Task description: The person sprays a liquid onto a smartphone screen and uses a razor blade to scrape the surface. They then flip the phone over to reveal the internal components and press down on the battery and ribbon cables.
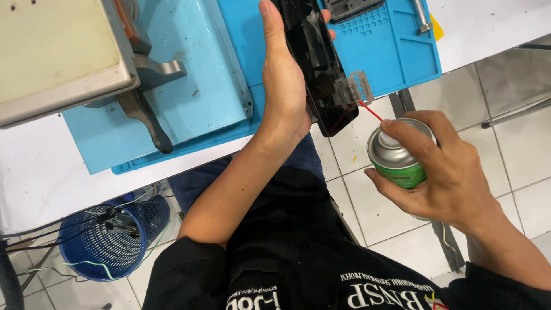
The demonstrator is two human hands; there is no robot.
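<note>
Your left hand (282,80) is closed around a black phone (321,69), palm flat along its near edge and fingertips curling over the far edge, so the device stands tilted on its side above the blue work mat (396,46); a thin razor blade (360,89) is wedged at the phone's lower corner, just past the heel of that hand. Your right hand (442,166) is wrapped around a green spray can (397,155), forefinger resting on the nozzle; its red straw (370,111) points up at the blade and stops just short of it. Whether spray is coming out cannot be told. By the look of it the blade is seated in the seam while the phone is not yet opened, so most of the parting seems left. Left of your holding hand lies a light blue tray (195,86) beside a beige machine (51,51); below it a blue basket (112,241) stands on the tiled floor (516,143).
</note>
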